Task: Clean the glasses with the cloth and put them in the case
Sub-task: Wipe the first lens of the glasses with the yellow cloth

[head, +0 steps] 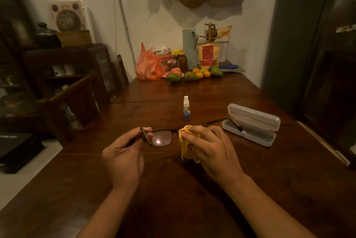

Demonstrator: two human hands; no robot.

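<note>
Head view, lower centre: my left hand (123, 157) pinches the dark-framed glasses (160, 137) by the hinge; my right hand (212, 148) presses the yellow cloth (185, 148) around one lens. Centre right: open grey plastic case (250, 127). Risk: hard rubbing could twist the frame.

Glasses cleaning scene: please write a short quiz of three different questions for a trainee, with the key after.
1. True or false: the case lies open on the table.
2. Which hand presses the yellow cloth on the glasses? A) left hand B) right hand
3. Fill in: the spray bottle stands ______ on the table, beyond the glasses.

Key:
1. True; the lid is raised and the glasses are not inside.
2. B; the left hand's fingers hold the frame's end.
3. upright
</note>
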